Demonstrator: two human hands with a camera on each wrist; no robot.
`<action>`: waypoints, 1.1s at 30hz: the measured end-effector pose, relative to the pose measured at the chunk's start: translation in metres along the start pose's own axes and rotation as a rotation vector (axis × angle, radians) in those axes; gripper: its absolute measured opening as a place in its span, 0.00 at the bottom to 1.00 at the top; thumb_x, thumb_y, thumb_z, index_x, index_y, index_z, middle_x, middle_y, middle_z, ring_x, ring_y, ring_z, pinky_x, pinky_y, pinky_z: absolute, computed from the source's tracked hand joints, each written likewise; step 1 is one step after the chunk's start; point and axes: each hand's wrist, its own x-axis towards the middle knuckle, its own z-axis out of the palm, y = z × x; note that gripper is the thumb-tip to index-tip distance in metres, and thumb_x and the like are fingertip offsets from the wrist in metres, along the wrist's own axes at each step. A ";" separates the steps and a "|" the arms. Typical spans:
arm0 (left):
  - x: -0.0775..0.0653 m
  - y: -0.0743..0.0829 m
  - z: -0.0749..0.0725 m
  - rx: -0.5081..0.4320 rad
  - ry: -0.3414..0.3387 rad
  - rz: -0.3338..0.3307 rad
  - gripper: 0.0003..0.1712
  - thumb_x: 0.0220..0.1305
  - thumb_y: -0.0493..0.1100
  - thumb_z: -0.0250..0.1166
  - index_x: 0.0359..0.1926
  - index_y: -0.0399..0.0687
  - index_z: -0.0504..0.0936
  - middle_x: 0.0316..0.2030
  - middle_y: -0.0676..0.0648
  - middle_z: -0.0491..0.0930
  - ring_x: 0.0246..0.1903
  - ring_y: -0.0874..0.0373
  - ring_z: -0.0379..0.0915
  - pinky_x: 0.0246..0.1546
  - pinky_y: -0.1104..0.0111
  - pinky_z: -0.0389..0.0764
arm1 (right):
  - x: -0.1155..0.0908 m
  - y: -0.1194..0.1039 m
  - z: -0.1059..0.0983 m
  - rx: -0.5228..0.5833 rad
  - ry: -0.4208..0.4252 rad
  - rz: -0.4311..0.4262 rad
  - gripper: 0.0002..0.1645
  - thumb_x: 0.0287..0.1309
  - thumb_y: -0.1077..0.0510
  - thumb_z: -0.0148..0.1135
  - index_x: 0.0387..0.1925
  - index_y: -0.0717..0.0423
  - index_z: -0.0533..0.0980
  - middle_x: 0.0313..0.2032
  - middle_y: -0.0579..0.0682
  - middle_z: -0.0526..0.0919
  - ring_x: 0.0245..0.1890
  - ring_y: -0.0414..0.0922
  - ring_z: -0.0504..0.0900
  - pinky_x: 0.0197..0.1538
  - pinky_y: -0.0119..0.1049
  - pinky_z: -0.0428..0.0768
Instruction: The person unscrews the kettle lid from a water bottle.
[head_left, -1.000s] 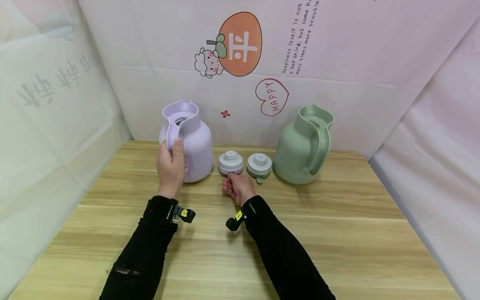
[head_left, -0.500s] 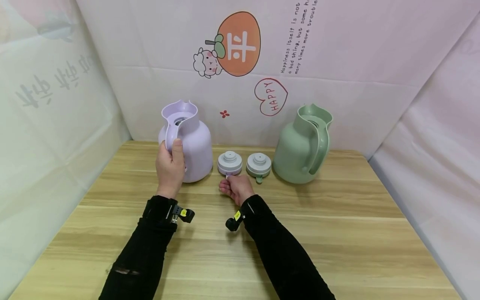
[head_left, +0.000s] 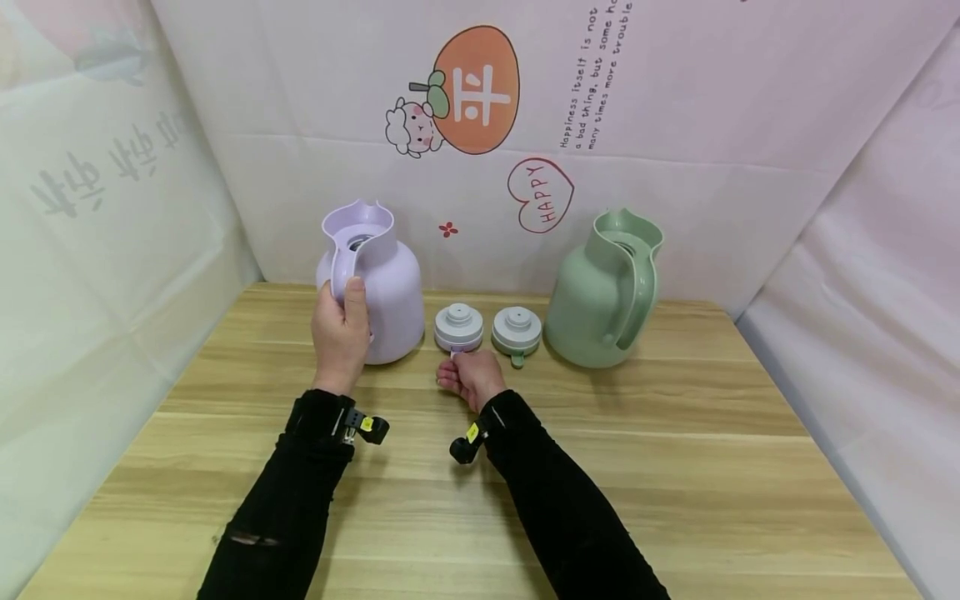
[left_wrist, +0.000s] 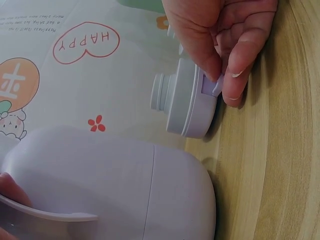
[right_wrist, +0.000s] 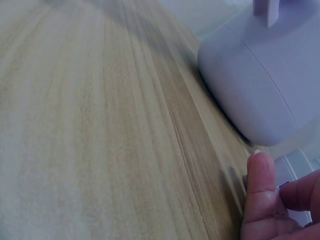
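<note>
In the head view, a lilac jug (head_left: 397,304) stands upright on the wooden table at the left, its top uncovered. The left hand (head_left: 340,337) grips its handle, thumb along the handle's upper side. To the jug's right sits a grey-topped lid (head_left: 459,325) with a lilac lower rim. At the lid's front, the right hand (head_left: 476,377) pinches its small lilac tab (left_wrist: 217,86) between thumb and fingers, as the left wrist view shows. Seen from the right wrist, the thumb and fingers (right_wrist: 261,185) partly cover the lid, which rests on the table.
A second grey lid (head_left: 517,327) with a green tab lies just right of the first. Beyond it stands a green jug (head_left: 592,304), also uncovered, its handle turned to the front right. A printed cloth (head_left: 322,167) hangs behind the table (head_left: 712,467).
The right hand has drawn back slightly toward the person and to the left, and more of the lilac tab shows. The left hand keeps its grip; the jugs have not moved.
</note>
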 end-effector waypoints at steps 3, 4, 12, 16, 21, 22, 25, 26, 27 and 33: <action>0.000 0.000 0.000 0.003 -0.004 -0.001 0.25 0.80 0.58 0.52 0.45 0.37 0.73 0.26 0.49 0.72 0.23 0.61 0.70 0.26 0.72 0.72 | -0.001 0.000 0.000 -0.004 -0.003 0.000 0.15 0.74 0.66 0.50 0.49 0.73 0.79 0.31 0.55 0.86 0.29 0.41 0.88 0.38 0.31 0.88; -0.001 0.000 -0.001 0.003 -0.004 -0.002 0.25 0.80 0.58 0.52 0.45 0.38 0.73 0.26 0.49 0.72 0.23 0.61 0.70 0.25 0.72 0.72 | -0.001 0.000 0.000 -0.006 -0.005 -0.001 0.15 0.74 0.66 0.50 0.49 0.73 0.80 0.31 0.55 0.86 0.29 0.41 0.88 0.38 0.32 0.88; -0.002 -0.001 -0.001 0.003 -0.003 0.004 0.26 0.80 0.58 0.53 0.46 0.37 0.73 0.26 0.50 0.72 0.21 0.64 0.70 0.24 0.74 0.72 | -0.004 -0.002 0.000 -0.023 -0.014 -0.010 0.16 0.76 0.65 0.51 0.48 0.74 0.81 0.31 0.55 0.86 0.28 0.41 0.87 0.38 0.32 0.88; -0.002 0.000 -0.001 0.003 -0.003 0.005 0.24 0.81 0.58 0.53 0.44 0.38 0.72 0.25 0.50 0.72 0.21 0.64 0.70 0.24 0.73 0.72 | -0.003 -0.002 0.000 -0.030 -0.007 -0.012 0.16 0.76 0.64 0.51 0.45 0.73 0.81 0.30 0.55 0.86 0.27 0.40 0.87 0.36 0.31 0.87; -0.002 0.000 -0.001 0.001 -0.003 0.004 0.23 0.81 0.58 0.53 0.43 0.41 0.72 0.24 0.50 0.72 0.21 0.64 0.70 0.24 0.73 0.72 | -0.003 0.000 0.001 -0.039 0.006 -0.027 0.15 0.75 0.65 0.52 0.42 0.72 0.82 0.30 0.55 0.87 0.27 0.41 0.87 0.34 0.31 0.87; -0.003 -0.001 -0.001 0.002 -0.004 0.004 0.23 0.81 0.58 0.53 0.43 0.41 0.72 0.24 0.50 0.72 0.21 0.64 0.70 0.24 0.73 0.72 | -0.003 0.000 0.001 -0.043 0.008 -0.027 0.15 0.75 0.65 0.52 0.42 0.72 0.82 0.30 0.55 0.87 0.27 0.41 0.87 0.34 0.31 0.87; -0.003 -0.001 -0.001 0.004 -0.006 0.002 0.23 0.81 0.58 0.53 0.43 0.40 0.72 0.24 0.50 0.72 0.21 0.64 0.70 0.24 0.74 0.73 | -0.004 0.000 0.001 -0.053 0.005 -0.027 0.15 0.75 0.64 0.52 0.44 0.73 0.82 0.30 0.54 0.87 0.28 0.40 0.87 0.35 0.31 0.87; -0.003 -0.001 0.000 0.004 -0.007 0.001 0.23 0.81 0.58 0.53 0.43 0.40 0.72 0.24 0.50 0.72 0.20 0.64 0.70 0.24 0.74 0.73 | -0.005 0.000 0.001 -0.057 0.005 -0.028 0.15 0.75 0.64 0.52 0.45 0.73 0.82 0.30 0.54 0.87 0.27 0.40 0.87 0.35 0.31 0.87; -0.003 -0.001 0.000 0.003 -0.009 0.000 0.23 0.81 0.58 0.53 0.44 0.40 0.72 0.24 0.50 0.71 0.20 0.64 0.70 0.24 0.74 0.73 | -0.005 0.000 0.001 -0.059 0.006 -0.028 0.15 0.76 0.64 0.52 0.45 0.73 0.82 0.30 0.54 0.87 0.27 0.40 0.87 0.35 0.31 0.87; -0.003 -0.002 0.000 -0.002 -0.007 0.001 0.23 0.81 0.57 0.53 0.44 0.39 0.72 0.24 0.50 0.71 0.20 0.65 0.69 0.23 0.74 0.73 | -0.005 0.001 0.000 -0.065 0.013 -0.027 0.15 0.76 0.63 0.52 0.47 0.73 0.81 0.30 0.54 0.86 0.26 0.40 0.87 0.34 0.31 0.87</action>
